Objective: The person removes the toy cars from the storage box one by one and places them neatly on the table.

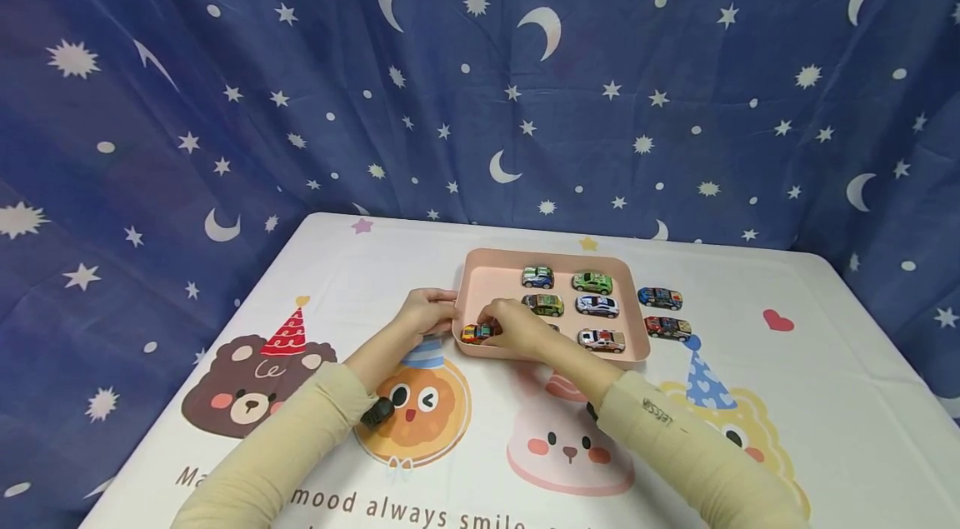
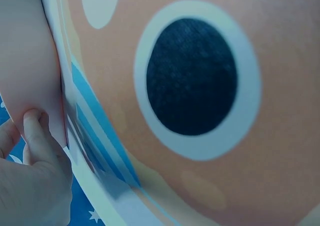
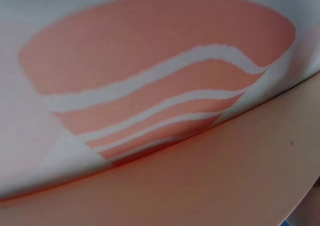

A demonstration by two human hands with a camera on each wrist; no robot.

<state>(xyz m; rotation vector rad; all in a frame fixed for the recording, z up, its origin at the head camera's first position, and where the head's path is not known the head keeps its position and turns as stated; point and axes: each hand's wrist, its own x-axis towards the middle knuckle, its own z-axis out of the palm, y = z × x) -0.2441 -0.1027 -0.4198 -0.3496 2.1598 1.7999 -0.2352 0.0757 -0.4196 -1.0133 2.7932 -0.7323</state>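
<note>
A pink tray [image 1: 552,260] lies on the table, with several small toy cars in its middle and right part. My left hand [image 1: 426,314] grips the tray's left edge; in the left wrist view its thumb and fingers [image 2: 37,136] pinch the wall. At the tray's front left corner my right hand [image 1: 517,331] holds a red, orange and green toy car [image 1: 475,334] between its fingers. One car behind that hand is mostly hidden. In the right wrist view the tray's wall [image 3: 200,181] covers nearly all of the hand.
Outside the tray's right side sit a blue toy car [image 1: 660,298] and a red and black one [image 1: 667,328]. A white tablecloth [image 1: 817,396] with cartoon prints covers the table. Behind it hangs a blue curtain [image 1: 450,137] with moons and stars.
</note>
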